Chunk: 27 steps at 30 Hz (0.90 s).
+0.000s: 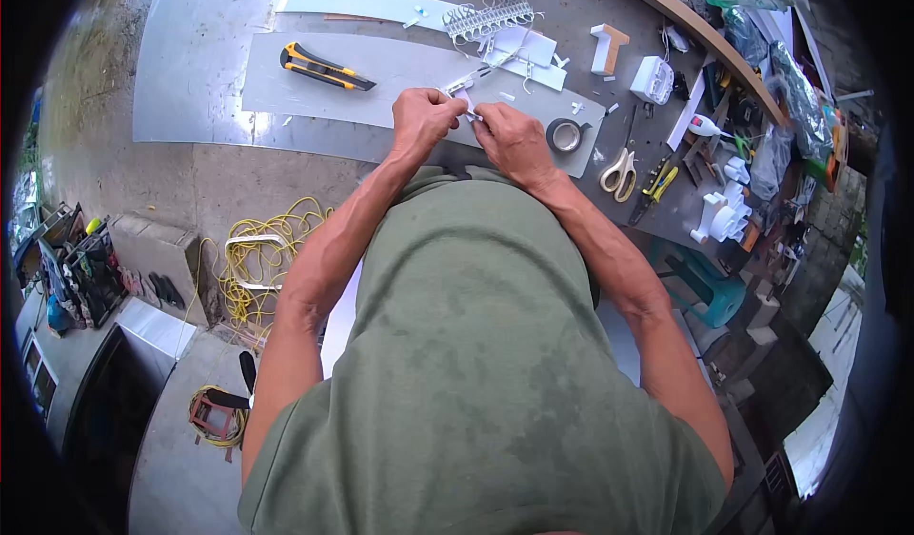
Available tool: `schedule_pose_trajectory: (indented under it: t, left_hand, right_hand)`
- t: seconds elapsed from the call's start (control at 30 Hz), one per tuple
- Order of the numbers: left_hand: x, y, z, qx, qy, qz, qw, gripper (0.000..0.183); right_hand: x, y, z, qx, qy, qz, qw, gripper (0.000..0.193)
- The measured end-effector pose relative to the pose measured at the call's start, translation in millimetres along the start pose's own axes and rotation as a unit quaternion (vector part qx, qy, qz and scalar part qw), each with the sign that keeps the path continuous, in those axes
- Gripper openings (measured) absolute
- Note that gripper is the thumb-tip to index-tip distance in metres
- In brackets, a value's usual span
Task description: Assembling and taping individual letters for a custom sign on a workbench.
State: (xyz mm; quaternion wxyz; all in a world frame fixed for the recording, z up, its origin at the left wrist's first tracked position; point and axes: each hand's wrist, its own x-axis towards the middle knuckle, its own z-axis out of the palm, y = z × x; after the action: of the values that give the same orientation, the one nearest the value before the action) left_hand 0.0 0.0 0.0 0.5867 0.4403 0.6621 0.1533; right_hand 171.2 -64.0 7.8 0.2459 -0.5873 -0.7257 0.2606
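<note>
My left hand (426, 119) and my right hand (514, 141) meet over the near edge of the table, fingertips pinched close together. Between them is a small white piece (464, 93), partly hidden by the fingers, with thin wires (483, 71) running off to the upper right. Beyond it lie flat white pieces (522, 55) and a bundle of white wired strips (490, 18). A yellow and black utility knife (327, 67) rests on a grey sheet (286, 92) left of my hands. Close by my right hand sits a roll of dark tape (565, 135).
Scissors (619, 175) and yellow-handled pliers (659, 185) lie at the right. A white block with a brown face (606, 49), a white cased part (653, 79) and a glue bottle (705, 126) are farther over. Yellow cord (257, 249) lies on the floor; a green stool (709, 287) stands right.
</note>
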Motion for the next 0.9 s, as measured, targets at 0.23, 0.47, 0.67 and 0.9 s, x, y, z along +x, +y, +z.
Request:
schedule_pose_trajectory:
  t: [0.23,0.47,0.67,0.9]
  left_hand:
    - [5,-6,0,0.052,-0.018,0.010,0.998,0.032]
    - [2,-16,-20,0.214,0.103,0.396,0.887,0.049]
    - [10,-16,-12,0.225,0.070,0.431,0.871,0.042]
    - [12,-22,-10,0.190,0.080,0.402,0.892,0.026]
  right_hand:
    - [2,7,2,-0.005,0.000,0.028,1.000,0.013]
    - [6,16,10,0.132,0.035,0.166,0.977,0.014]
    - [10,17,22,0.079,0.060,0.136,0.986,0.015]
    - [15,16,28,0.044,0.053,0.121,0.990,0.016]
